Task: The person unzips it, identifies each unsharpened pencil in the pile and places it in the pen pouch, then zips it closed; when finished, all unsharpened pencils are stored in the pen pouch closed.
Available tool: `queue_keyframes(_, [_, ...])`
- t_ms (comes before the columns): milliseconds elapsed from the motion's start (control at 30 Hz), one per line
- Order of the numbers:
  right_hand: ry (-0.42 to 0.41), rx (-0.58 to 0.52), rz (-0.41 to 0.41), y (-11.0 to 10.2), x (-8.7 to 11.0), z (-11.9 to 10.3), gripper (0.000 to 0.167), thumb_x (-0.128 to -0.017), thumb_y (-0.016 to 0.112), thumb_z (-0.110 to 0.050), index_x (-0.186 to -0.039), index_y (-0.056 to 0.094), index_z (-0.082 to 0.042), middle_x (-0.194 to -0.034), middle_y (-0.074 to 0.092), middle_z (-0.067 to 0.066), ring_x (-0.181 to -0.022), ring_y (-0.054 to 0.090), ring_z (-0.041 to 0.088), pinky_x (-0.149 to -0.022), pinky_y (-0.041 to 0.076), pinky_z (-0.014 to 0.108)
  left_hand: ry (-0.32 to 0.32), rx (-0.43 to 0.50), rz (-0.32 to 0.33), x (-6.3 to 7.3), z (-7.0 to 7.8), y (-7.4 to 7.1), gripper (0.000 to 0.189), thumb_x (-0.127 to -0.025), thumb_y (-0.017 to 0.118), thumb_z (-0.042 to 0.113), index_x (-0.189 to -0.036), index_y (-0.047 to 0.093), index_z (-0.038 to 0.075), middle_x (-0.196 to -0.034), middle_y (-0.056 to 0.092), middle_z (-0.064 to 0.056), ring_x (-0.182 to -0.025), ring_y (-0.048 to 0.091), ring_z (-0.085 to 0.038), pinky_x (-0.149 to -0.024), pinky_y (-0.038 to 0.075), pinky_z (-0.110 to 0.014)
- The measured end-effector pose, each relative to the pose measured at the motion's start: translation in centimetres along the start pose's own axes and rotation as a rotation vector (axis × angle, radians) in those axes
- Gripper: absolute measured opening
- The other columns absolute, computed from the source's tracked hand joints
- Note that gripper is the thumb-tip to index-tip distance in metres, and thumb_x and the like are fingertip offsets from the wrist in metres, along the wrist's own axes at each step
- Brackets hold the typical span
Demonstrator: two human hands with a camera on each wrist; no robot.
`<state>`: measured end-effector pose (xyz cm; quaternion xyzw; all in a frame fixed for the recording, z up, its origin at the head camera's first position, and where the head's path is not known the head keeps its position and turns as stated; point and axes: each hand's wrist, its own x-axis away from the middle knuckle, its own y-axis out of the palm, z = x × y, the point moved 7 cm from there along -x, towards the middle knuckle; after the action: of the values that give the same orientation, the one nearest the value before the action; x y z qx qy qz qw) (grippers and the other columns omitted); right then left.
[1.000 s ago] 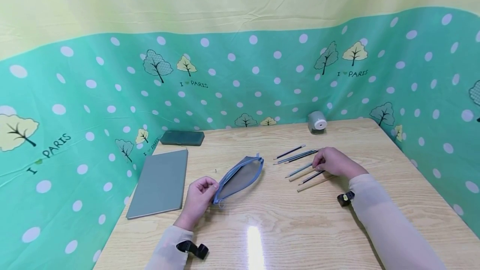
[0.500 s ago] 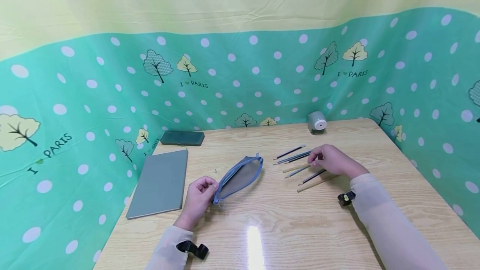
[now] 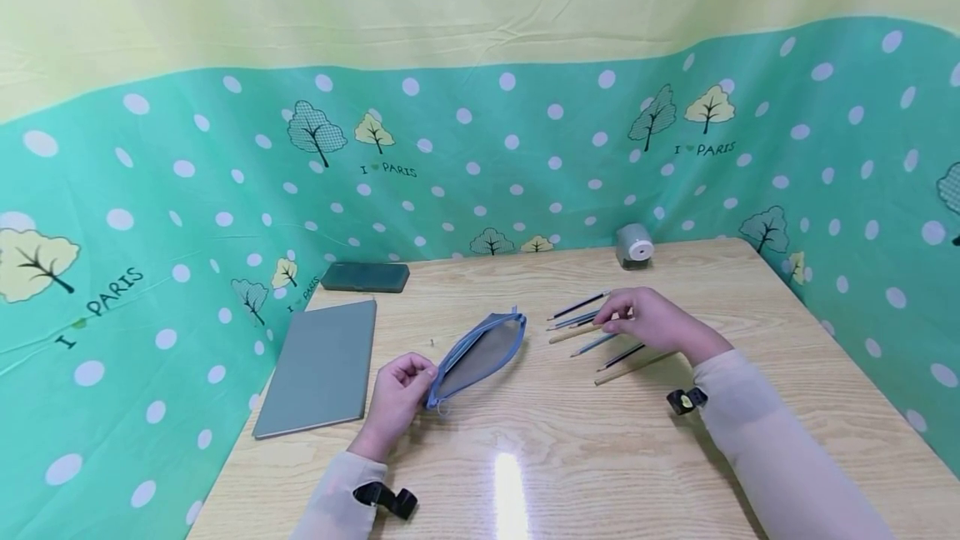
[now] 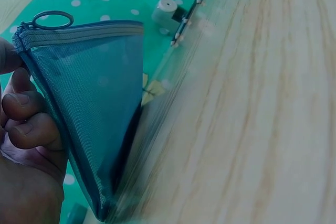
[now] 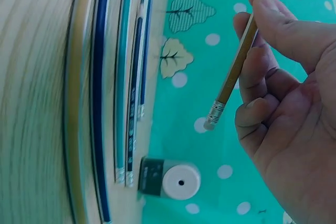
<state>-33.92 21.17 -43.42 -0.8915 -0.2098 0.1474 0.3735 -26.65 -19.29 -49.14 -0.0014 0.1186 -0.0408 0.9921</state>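
Holding gaping mesh pouch (image 3: pixel 483 359), tan pencil (image 5: pixel 241 52) pinched outside it

Left hand (image 3: pixel 397 398), right hand (image 3: pixel 652 321): bare. Left sleeve (image 3: pixel 337 486) and right sleeve (image 3: pixel 772 432): long, plain, pale beige. Left strap (image 3: pixel 369 492) black, bearing a small black block (image 3: pixel 405 503). Right strap (image 3: pixel 697 396) likewise black; its block (image 3: pixel 680 403) shows a small yellowish spot.

The right hand (image 3: pixel 651 321) hides parts of several pencils (image 3: pixel 593 346) beneath it; its pinched tan pencil (image 5: pixel 236 67) is cut off by the right wrist view's top edge. The left wrist view crops the left hand (image 4: pixel 32 156); beyond it, a fleck (image 3: pixel 432 343) is unidentifiably small
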Motion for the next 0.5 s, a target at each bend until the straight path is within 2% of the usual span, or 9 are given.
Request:
queue_keyframes(267, [-0.116,0.008,0.003,0.8,0.0,-2.9,0.014,-0.094,0.079,-0.010,-0.098,0.079,-0.023,-0.097,0.068,-0.009,-0.088,0.060,0.015,-0.078,0.050,0.033,0.010,0.003,-0.015,0.0,-0.1,0.1,0.014,-0.100,0.068,0.003,-0.095,0.065,-0.010,-0.063,0.051,0.003,-0.051,0.041,-0.005,-0.046,0.035,-0.018])
queue_keyframes(500, [-0.136,-0.007,-0.003,2.1,-0.3,-4.7,0.018,-0.094,0.078,-0.007,-0.098,0.080,-0.024,-0.093,0.067,-0.011,-0.086,0.059,0.015,-0.076,0.051,0.033,0.009,0.007,-0.017,0.1,0.0,0.1,0.013,-0.100,0.068,0.003,-0.096,0.065,-0.010,-0.064,0.052,0.003,-0.052,0.042,-0.005,-0.046,0.035,-0.018])
